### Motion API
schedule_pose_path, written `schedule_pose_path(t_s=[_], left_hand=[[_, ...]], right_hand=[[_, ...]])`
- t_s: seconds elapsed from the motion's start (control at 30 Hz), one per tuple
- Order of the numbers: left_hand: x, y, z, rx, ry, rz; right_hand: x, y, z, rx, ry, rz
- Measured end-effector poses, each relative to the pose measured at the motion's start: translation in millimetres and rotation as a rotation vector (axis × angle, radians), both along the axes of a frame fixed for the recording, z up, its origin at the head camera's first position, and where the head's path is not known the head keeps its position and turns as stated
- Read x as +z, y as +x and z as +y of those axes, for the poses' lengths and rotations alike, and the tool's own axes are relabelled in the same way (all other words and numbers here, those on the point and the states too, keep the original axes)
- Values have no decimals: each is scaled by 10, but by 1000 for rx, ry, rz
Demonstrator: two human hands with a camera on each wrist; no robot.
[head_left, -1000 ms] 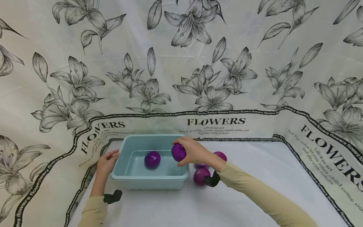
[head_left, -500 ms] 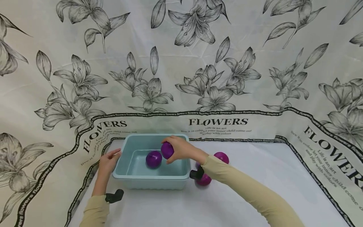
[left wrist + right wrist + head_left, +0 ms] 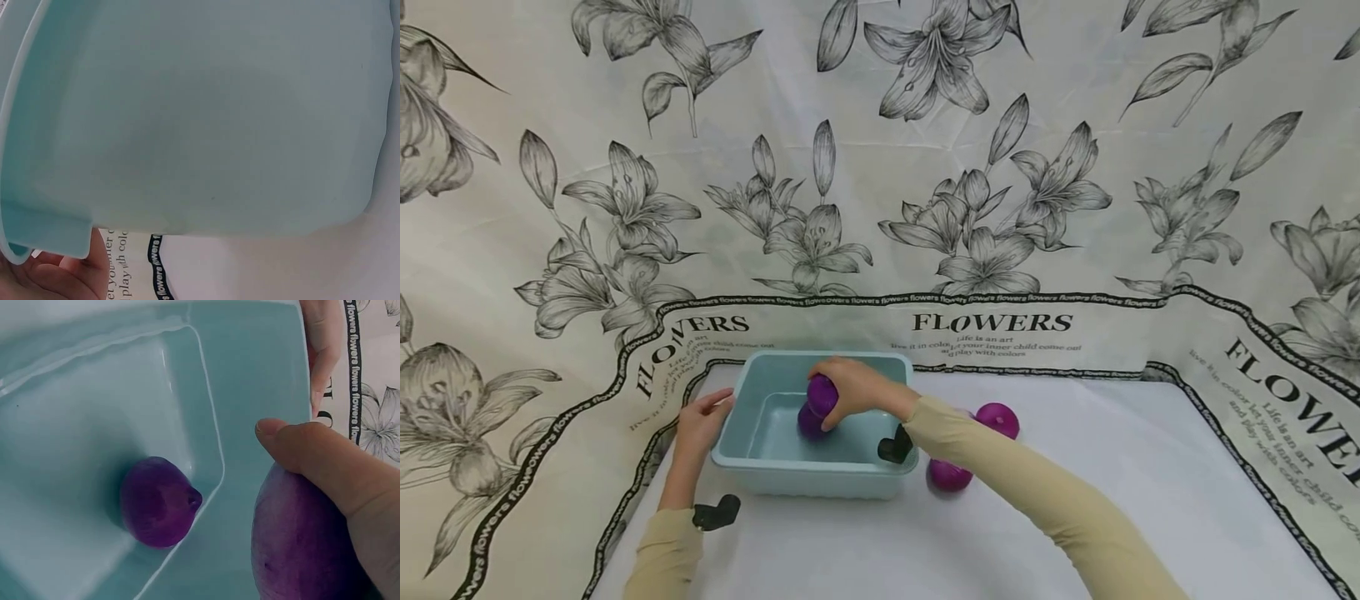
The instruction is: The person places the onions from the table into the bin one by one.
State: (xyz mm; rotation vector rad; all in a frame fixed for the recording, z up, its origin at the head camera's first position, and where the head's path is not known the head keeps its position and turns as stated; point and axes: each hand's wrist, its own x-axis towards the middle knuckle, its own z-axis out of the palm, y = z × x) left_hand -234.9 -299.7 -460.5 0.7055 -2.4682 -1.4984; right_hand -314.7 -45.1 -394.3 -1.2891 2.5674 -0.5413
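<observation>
The right hand (image 3: 852,387) has its grip clamped on a glossy, round purple onion (image 3: 822,395), with the thumb on the near side. This held onion is above the floor of a pale blue-green, rectangular plastic bin (image 3: 808,467), inside the rim and roughly midway between the short edges. The bin stands toward the far left corner of a white-covered desk (image 3: 820,550).

What matters most is how the held onion lies to a second smooth purple onion with a pointed tip (image 3: 159,503), which rests on the bin floor. From the head the held one overlaps it, up and slightly right; the right wrist view shows them apart, the tip turned roughly toward the held one's side. The held onion's long axis is hard to judge, since its lower end is cropped there.

The right hand is nearer to both. The left hand (image 3: 702,423) touches the bin's left edge; whether its grip closes round the rim I cannot tell. Beyond the bin's right edge, two magenta-purple round onions (image 3: 997,421) show on the desk, partly covered by the sleeve.
</observation>
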Motion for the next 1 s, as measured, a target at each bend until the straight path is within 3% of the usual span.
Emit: schedule_pose_path(t_s=[0.23,0.37,0.77,1.0], left_hand=[[-23,-19,-15,3,-2,-4],[-3,-48,4,0,11,3],[-19,-83,-34,-1,57,-18],[-24,-64,-33,3,75,-20]], right_hand=[[-129,-143,-197,59,-9,-119],[-176,-203,-279,59,-17,-128],[-302,-258,-477,112,131,97],[-458,-331,-557,129,166,161]])
